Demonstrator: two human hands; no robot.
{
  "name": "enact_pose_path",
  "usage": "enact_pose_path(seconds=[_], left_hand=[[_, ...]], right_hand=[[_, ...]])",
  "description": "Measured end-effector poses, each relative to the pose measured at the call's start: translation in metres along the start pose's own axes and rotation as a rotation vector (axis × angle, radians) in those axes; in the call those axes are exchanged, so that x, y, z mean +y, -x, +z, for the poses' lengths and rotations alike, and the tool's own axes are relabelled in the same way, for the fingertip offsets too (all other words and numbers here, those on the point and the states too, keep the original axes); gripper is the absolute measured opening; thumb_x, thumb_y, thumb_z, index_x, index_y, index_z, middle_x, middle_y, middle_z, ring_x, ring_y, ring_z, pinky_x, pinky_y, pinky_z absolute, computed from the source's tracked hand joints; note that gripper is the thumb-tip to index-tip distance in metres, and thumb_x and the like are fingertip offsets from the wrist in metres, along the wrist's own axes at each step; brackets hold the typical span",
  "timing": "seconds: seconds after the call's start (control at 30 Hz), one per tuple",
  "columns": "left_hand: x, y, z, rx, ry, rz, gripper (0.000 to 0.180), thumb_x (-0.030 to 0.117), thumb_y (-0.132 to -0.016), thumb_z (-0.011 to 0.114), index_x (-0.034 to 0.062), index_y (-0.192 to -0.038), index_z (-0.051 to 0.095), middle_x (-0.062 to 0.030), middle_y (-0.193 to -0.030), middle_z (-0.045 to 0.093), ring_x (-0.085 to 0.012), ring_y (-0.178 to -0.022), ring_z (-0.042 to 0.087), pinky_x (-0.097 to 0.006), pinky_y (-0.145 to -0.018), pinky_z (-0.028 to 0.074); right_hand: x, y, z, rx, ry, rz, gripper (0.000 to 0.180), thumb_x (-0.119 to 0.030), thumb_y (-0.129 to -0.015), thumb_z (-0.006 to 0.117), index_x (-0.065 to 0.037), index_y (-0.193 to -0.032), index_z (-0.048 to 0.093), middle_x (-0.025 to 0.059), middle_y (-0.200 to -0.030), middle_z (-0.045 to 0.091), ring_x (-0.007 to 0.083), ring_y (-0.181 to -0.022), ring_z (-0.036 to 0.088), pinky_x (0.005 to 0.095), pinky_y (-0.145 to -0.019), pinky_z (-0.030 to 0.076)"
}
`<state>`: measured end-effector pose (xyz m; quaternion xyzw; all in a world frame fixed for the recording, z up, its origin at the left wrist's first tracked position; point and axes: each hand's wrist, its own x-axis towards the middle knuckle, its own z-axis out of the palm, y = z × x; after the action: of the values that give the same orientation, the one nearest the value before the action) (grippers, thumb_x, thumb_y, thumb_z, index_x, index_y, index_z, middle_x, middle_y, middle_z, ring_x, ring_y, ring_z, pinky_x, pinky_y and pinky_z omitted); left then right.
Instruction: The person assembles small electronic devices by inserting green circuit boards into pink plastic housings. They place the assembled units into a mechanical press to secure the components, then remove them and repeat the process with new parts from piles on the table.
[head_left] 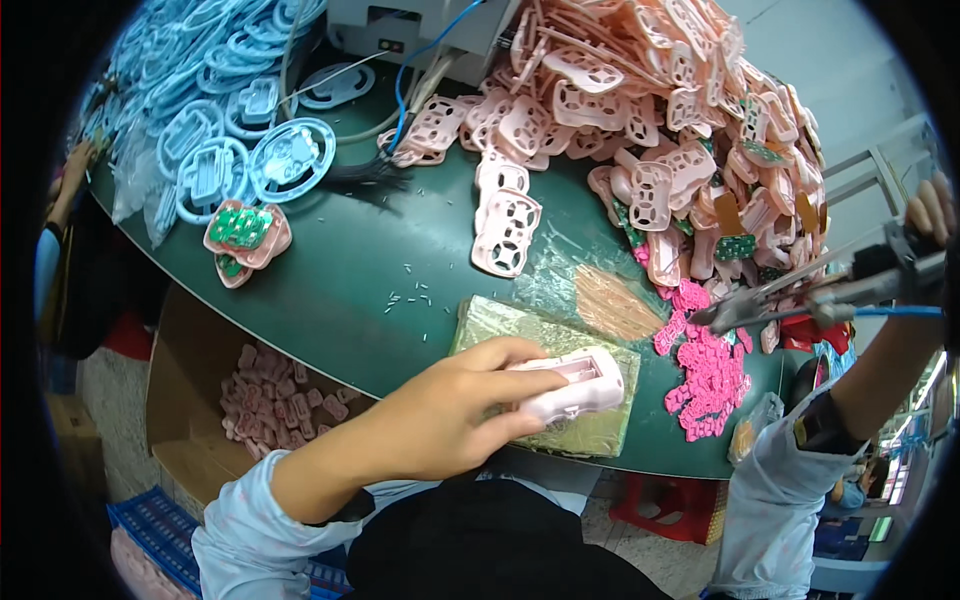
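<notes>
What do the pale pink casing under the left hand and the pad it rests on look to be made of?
The pink casing, held by the left hand, looks like moulded plastic: smooth, slightly glossy, with crisp cut-out openings. The pad beneath looks like a yellowish block wrapped in clear film, judging by its wrinkled shine; what the core is made of cannot be told. The green table looks matte, perhaps a rubber mat.

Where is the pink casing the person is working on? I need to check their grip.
In the head view, the pink casing sits low and centre, pinned by the left hand onto a tape-wrapped pad at the green table's near edge.
</notes>
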<state>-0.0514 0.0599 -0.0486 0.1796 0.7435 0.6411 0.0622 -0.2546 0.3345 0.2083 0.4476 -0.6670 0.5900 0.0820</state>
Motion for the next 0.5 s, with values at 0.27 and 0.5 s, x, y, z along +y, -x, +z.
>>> enact_pose_path(seconds=[0.27, 0.5], left_hand=[[0.018, 0.003, -0.011, -0.089, 0.415, -0.164, 0.038, 0.014, -0.087, 0.07, 0.0014, -0.122, 0.064, -0.0164, -0.126, 0.057, -0.0238, -0.116, 0.055, -0.034, -0.098, 0.043], [0.02, 0.005, -0.006, -0.106, 0.543, -0.159, 0.037, 0.013, -0.089, 0.068, 0.0005, -0.123, 0.062, -0.0139, -0.124, 0.057, -0.02, -0.109, 0.058, -0.031, -0.091, 0.048]], right_hand=[[-0.021, 0.12, 0.087, 0.222, 0.8, -0.178, 0.081, -0.042, -0.076, 0.074, 0.0, -0.136, 0.038, 0.0195, -0.123, 0.056, 0.0328, -0.111, 0.057, 0.0491, -0.095, 0.047], [0.034, 0.169, 0.155, -0.606, 0.444, 0.024, 0.048, -0.017, -0.069, 0.082, -0.001, -0.11, 0.062, 0.0127, -0.103, 0.061, 0.0266, -0.085, 0.062, 0.0414, -0.077, 0.051]])
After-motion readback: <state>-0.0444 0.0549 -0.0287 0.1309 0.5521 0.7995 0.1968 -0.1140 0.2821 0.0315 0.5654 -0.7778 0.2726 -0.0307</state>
